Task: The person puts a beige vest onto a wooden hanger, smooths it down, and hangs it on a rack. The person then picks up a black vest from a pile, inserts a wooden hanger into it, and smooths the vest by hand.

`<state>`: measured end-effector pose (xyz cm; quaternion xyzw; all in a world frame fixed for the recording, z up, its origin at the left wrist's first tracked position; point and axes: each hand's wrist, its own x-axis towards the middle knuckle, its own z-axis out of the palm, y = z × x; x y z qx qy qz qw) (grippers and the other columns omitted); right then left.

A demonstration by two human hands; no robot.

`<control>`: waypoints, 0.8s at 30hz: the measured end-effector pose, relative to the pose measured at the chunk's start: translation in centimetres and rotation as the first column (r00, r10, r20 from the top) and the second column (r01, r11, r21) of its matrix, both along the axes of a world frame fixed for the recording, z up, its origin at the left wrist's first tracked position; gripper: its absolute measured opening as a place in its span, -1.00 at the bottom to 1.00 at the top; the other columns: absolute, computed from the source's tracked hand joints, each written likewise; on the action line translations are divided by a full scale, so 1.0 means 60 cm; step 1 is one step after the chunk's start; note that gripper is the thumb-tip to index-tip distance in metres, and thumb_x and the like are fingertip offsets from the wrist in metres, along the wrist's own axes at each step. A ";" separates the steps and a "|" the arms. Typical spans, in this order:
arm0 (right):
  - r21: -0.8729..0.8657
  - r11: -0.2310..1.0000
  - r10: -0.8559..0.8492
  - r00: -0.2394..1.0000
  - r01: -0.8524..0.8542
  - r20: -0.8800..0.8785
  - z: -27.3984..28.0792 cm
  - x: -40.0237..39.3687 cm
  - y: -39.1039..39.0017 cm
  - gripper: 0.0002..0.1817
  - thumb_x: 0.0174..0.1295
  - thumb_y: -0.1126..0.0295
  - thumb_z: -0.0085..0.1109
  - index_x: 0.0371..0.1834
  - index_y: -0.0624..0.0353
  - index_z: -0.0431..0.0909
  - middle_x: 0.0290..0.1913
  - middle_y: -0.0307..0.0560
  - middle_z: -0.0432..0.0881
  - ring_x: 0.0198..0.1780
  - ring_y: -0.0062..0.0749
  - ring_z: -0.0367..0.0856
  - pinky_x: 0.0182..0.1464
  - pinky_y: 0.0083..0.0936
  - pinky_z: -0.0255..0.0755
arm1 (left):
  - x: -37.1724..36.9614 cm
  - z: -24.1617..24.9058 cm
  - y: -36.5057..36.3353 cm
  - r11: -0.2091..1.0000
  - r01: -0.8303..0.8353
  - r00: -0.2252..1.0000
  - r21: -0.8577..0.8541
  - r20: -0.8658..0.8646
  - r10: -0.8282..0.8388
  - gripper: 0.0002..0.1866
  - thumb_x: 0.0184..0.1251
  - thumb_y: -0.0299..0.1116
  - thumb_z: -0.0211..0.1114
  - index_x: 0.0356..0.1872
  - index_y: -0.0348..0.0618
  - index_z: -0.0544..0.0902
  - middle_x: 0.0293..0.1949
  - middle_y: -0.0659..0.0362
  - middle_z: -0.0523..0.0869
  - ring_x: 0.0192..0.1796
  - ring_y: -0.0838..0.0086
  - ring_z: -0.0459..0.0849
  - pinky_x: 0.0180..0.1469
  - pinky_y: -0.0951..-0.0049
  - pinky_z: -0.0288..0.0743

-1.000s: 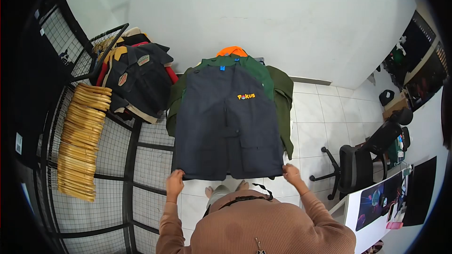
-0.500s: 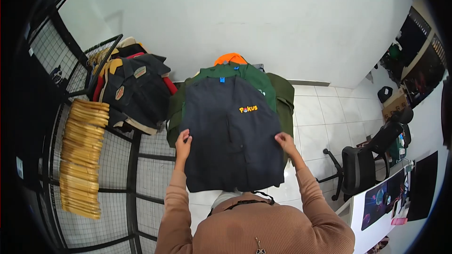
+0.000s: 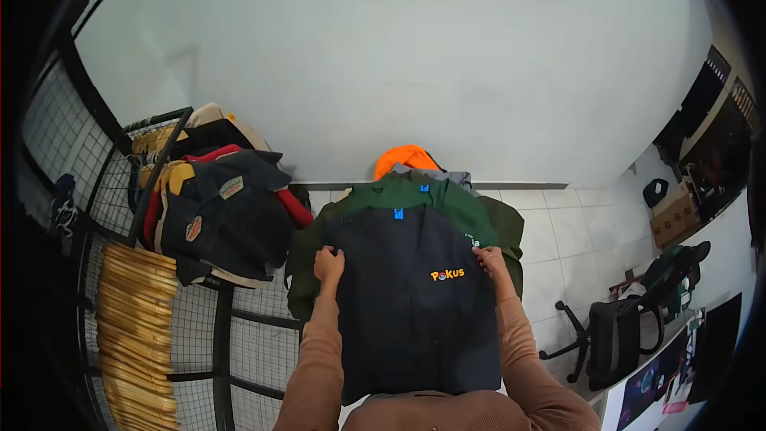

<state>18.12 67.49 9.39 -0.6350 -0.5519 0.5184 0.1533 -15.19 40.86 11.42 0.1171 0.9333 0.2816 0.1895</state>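
Observation:
A dark navy vest with a yellow "Pokus" logo and a blue neck tag lies spread out in front of me. My left hand is closed on the vest's left edge near the armhole. On the opposite edge, level with the logo, my right hand pinches the fabric. Beneath the vest lies a green garment with its own blue tag and some white lettering. A darker olive garment sticks out at the sides of the pile, and an orange piece shows at its far end.
On the left stands a black mesh rack with a row of wooden hangers and hanging dark shirts with patches. A black office chair and a white desk are at right. Behind the pile rises a white wall.
Both hands have moved up along the vest's sides toward the armholes and now grip its edges. The camera has tilted upward, so the scene sits lower.

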 end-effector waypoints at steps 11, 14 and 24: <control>-0.181 0.962 0.066 0.815 -0.206 -0.576 0.116 -0.009 -0.059 -0.67 0.21 0.20 0.22 -0.17 0.28 0.55 -0.32 -0.17 0.62 -0.50 -0.49 0.54 -0.51 -0.60 0.37 | 0.017 0.039 -0.015 0.830 -0.007 0.911 0.558 0.346 -0.225 -0.61 0.08 -0.29 0.29 -0.03 -0.18 0.57 0.00 0.05 0.60 0.04 0.20 0.56 0.15 0.31 0.36; -0.193 0.955 -0.075 0.445 -0.226 -0.892 0.131 0.004 -0.081 -0.39 0.21 0.28 0.19 0.29 0.34 0.27 0.17 0.00 0.47 0.14 -0.34 0.49 0.17 -0.54 0.37 | 0.015 0.038 -0.052 0.567 -0.256 0.750 0.783 0.531 -0.394 -0.60 0.07 -0.37 0.25 -0.02 -0.26 0.56 0.03 0.06 0.59 0.04 0.20 0.56 0.16 0.28 0.37; 0.343 0.867 0.287 -0.200 -0.362 -0.937 0.278 0.137 -0.165 0.07 0.13 0.04 0.24 0.51 -0.10 -0.40 0.36 0.06 0.24 0.39 -0.23 0.21 0.40 -0.34 0.09 | 0.173 0.155 -0.278 -0.091 -0.563 0.675 0.822 0.393 -0.625 -0.56 0.15 -0.47 0.11 0.12 -0.31 0.48 0.12 0.02 0.54 0.16 0.23 0.51 0.26 0.27 0.34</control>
